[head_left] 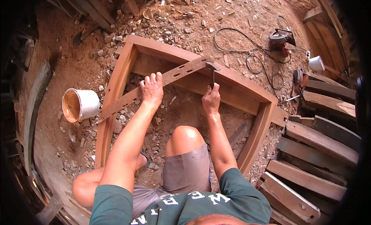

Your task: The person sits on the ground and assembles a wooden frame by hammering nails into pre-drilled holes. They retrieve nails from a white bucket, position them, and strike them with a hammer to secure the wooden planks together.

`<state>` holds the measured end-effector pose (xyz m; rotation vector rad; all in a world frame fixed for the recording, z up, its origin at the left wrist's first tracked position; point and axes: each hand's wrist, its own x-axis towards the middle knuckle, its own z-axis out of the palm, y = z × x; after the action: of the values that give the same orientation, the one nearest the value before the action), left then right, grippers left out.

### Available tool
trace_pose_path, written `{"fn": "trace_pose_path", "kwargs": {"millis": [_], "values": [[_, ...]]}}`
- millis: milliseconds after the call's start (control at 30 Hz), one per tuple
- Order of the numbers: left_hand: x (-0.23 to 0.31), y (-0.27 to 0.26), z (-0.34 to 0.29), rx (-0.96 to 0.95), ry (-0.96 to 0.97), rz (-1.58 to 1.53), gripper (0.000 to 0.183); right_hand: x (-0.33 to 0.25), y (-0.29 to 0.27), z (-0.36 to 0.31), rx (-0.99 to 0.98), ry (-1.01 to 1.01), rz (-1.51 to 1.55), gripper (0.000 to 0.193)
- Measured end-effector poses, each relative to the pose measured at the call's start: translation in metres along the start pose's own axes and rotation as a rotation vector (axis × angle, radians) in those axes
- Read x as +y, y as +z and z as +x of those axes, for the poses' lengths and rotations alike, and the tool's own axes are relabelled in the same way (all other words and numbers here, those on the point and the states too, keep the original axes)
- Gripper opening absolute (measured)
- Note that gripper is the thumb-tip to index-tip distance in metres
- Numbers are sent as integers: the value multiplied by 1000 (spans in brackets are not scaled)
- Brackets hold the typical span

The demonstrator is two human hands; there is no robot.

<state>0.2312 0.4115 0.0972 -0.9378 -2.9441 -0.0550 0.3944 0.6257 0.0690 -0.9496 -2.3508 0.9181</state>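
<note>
One slotted strip (168,77) slants beneath the left grip (152,90), which clasps it; the right grip (211,99) clutches a hammer (212,73).

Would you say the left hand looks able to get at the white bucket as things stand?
Probably yes, if it lets go of the slotted board: the wooden frame's left side lies between the left hand and the white bucket, but a reach over looks free.

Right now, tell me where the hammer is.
The hammer is in the right hand, just right of centre in the head view, its head beside the far end of the slotted board.
</note>
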Motion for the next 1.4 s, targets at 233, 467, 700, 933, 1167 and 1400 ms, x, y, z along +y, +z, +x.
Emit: {"fn": "trace_pose_path", "kwargs": {"millis": [233,467,700,933,1167,1400], "values": [[-5,3,-3,-23,-14,-4,40,-35,-25,9,-119,100,-162,19],[-4,4,-2,13,-12,9,37,-67,-62,23,159,-209,-26,19],[-5,10,-8,8,-36,-23,39,-78,-87,46,-146,-15,-270,24],[2,3,-1,-34,0,-69,46,-44,-69,40,-259,92,-399,21],[-6,0,-6,-67,-34,-59,47,-103,-89,36,337,-283,153,18],[-8,-6,-13,-190,-26,-91,65,-72,-85,76,-431,-11,-444,32]]}}
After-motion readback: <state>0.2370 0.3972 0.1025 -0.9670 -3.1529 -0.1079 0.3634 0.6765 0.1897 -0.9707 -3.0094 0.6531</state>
